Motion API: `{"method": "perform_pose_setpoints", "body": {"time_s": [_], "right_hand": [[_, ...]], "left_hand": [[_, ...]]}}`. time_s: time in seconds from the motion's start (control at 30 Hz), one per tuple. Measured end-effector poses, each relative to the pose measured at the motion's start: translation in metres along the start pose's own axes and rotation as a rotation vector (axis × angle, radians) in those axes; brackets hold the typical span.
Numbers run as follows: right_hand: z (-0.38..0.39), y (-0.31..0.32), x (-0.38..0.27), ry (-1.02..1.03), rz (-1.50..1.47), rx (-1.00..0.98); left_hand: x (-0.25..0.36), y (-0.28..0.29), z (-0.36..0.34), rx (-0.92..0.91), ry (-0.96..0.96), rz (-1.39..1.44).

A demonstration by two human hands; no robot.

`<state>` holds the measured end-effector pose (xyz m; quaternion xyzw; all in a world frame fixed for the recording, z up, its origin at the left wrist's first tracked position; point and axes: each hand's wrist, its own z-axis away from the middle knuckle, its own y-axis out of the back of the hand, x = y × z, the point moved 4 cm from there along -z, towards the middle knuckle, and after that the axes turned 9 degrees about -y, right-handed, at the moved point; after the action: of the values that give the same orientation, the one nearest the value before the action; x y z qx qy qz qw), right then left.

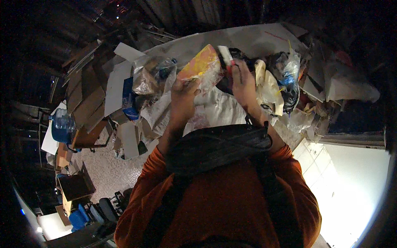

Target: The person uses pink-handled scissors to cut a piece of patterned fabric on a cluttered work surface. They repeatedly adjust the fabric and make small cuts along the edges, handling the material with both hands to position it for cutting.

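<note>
My left hand (185,93) grips the near end of a yellow and pink slab (200,65) with torn whitish patches on its right side. It is held tilted, its far corner pointing up and right. In my right hand (245,86) is a flat white strip-like tool with a red part (226,54) near my fingers; its exact kind is unclear. The tool stands just right of the slab, apart from it. Crumpled cream paper (268,89) lies right of my right hand. Under both hands spreads a wrinkled white sheet (217,106).
Clear plastic bags (154,74) and a blue carton (130,97) lie to the left, beside stacked cardboard (84,89). On the right are a dark bag with clear plastic (291,76) and more scraps. Chairs (108,208) stand at lower left; bright light falls on the lower-right floor.
</note>
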<state>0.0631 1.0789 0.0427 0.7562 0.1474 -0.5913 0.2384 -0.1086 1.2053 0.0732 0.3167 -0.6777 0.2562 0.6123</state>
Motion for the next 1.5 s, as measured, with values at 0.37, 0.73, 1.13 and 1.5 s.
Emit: {"method": "perform_pose_setpoints", "body": {"time_s": [0.37,0.73,1.13,1.5], "right_hand": [[0.013,-0.019,-0.039,0.305,0.418,0.149],[0.002,-0.021,-0.041,0.209,0.521,0.074],[0.009,-0.028,-0.039,0.271,0.547,-0.013],[0.016,-0.024,-0.012,0.324,0.286,0.139]], "left_hand": [[0.008,-0.025,-0.001,-0.140,-0.171,-0.255],[-0.001,-0.019,-0.002,-0.076,-0.123,-0.136],[-0.010,-0.008,-0.001,0.043,-0.048,0.010],[-0.069,0.026,0.004,-0.025,0.122,0.066]]}}
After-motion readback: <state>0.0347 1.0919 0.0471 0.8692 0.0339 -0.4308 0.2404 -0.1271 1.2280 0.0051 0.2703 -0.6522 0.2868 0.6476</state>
